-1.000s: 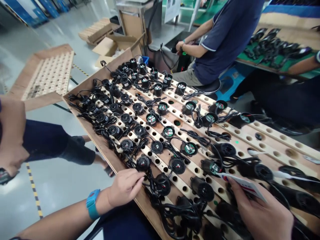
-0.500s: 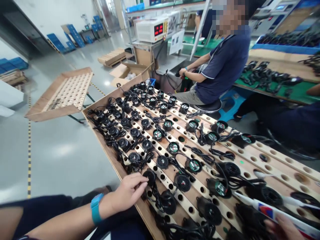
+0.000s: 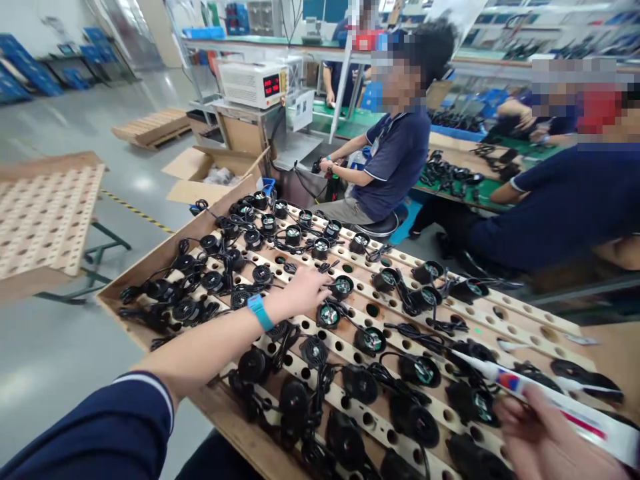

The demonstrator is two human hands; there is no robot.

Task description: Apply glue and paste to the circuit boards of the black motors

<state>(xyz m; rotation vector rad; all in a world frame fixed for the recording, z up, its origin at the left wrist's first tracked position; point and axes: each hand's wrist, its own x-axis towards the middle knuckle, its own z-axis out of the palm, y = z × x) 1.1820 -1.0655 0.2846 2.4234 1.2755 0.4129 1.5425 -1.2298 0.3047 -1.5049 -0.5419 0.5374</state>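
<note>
Navy left short sleeve, narrow white trim near the cuff, teal wristband with blue upper section, bare left hand, bare right hand, dark legwear.

Left hand — moved from tray edge to open housing.

Place: factory floor, electronics assembly. In evidence around me: a wooden tray drilled with rows of holes, crowded with identical black round units, some open on green circuit boards; a similar drilled tray on green legs; a white instrument with red digital readout; a green-topped workbench bearing black parts; co-workers in navy shirts; yellow-and-black floor tape.
</note>
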